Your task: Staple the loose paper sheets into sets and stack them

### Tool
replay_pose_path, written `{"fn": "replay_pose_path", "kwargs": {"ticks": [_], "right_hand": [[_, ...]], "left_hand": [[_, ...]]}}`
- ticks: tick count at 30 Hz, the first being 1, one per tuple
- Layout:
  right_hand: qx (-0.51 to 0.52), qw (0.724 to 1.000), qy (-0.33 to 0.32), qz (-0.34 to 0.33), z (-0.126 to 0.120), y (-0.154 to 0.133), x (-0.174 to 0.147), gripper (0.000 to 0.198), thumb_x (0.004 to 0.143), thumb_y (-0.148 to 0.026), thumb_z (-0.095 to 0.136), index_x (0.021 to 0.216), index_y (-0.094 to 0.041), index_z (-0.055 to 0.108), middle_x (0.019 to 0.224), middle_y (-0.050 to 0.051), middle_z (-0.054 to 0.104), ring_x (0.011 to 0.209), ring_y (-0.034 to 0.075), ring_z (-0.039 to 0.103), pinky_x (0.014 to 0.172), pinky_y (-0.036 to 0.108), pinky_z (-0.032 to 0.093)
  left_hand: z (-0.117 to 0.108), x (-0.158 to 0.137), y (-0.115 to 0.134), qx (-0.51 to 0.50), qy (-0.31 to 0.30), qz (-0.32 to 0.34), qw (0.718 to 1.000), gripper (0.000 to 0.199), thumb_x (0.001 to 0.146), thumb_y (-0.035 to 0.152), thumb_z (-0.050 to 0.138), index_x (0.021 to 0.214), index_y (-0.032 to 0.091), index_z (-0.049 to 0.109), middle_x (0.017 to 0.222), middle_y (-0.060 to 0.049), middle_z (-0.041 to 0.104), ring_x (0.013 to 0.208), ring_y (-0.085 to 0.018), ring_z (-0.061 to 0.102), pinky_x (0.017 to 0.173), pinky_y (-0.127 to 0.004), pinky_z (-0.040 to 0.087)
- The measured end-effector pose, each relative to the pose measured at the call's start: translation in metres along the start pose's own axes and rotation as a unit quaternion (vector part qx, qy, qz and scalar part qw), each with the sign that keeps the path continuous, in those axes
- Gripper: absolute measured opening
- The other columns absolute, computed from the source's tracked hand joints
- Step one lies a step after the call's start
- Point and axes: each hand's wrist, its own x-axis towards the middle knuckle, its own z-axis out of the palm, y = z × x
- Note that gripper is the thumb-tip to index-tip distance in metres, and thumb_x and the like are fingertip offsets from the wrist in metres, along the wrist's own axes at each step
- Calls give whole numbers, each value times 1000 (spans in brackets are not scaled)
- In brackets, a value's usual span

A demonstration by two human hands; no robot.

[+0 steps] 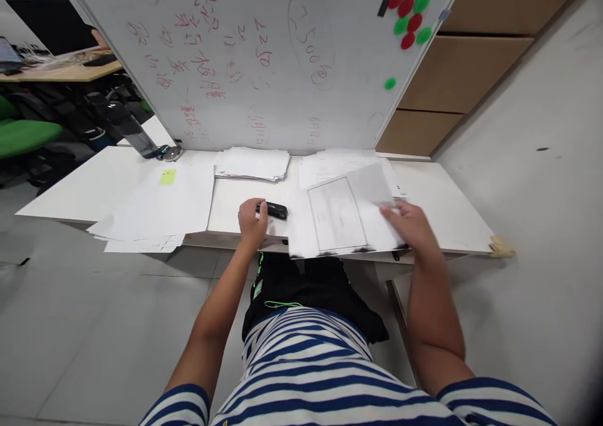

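Black stapler, 1 end hidden by left hand; printed sheet illegible.

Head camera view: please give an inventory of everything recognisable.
table: one, white, across middle
held paper: at least one sheet, white, right of centre
stapler: one, black, left of held paper
paper piles: three, white, across table
sticky note: one, lime, on leftmost pile
bottle: one, dark, table's back left
whiteboard: one, white, behind table
magnets: four red, five green, on whiteboard
panels: three, brown, right of whiteboard
monitor: one, black, left background
chair: one, green, left edge
striped shirt: one, blue-white, bottom centre
trousers: one pair, black, below table
left hand: one, bare, on stapler
right hand: one, bare, holding paper
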Motion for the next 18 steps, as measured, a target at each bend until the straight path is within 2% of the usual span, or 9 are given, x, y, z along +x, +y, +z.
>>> {"fn": "replay_pose_path", "kwargs": {"ticks": [2,5,7,9,11,14,16,18], "right_hand": [[-51,996,61,-50,-27,-18,-6,34,79,-50,72,96,-22,76,80,1,75,64,18,65,55,28,51],[-65,978,151,-125,-55,-43,-18,27,82,-50,72,95,-27,76,74,-2,70,66,18,63,54,27,50],[-34,968,186,-163,-61,-54,-26,23,82,-48,74,96,-30,76,78,-2,71,75,20,67,61,29,54],[15,963,197,-183,-57,-61,-31,23,82,-46,76,98,-30,76,86,0,73,87,23,69,72,33,58],[65,966,181,-175,-47,-62,-32,26,79,-46,78,98,-29,76,93,1,75,94,25,70,79,37,60],[114,975,130,-139,-29,-57,-26,30,76,-48,80,96,-26,75,101,3,76,95,24,71,82,38,60],[122,982,78,-117,-16,-52,-16,33,77,-49,79,99,-25,74,99,4,76,92,23,72,80,35,59],[119,987,27,-101,1,-43,-4,38,80,-51,75,108,-25,72,93,3,76,84,20,72,76,33,59]], "left_hand": [[-3,-10,6,-25,-12,20,999,28,99,39,44,107,21,64,112,-11,69,114,-25,60,104,-44,46],[-4,-12,22,-107,-20,0,994,29,98,44,47,111,23,63,116,-11,68,117,-25,61,105,-45,47],[-2,-7,35,-188,-50,-20,981,35,97,48,49,120,24,59,124,-11,66,123,-25,59,105,-44,47],[-2,1,48,-280,-107,-27,954,49,93,54,55,133,25,52,135,-13,62,129,-25,57,104,-44,50],[-5,7,57,-360,-175,-41,916,60,89,57,60,139,25,50,137,-14,61,131,-27,57,103,-43,52],[-17,5,58,-435,-239,-126,859,53,86,60,64,124,24,63,120,-11,71,117,-28,66,97,-42,56],[-32,-4,49,-458,-228,-205,834,45,82,58,69,110,23,69,103,-9,75,103,-27,71,89,-42,60],[-50,-15,32,-463,-162,-275,827,42,76,55,75,101,22,69,91,-7,75,92,-26,73,81,-40,62]]}}
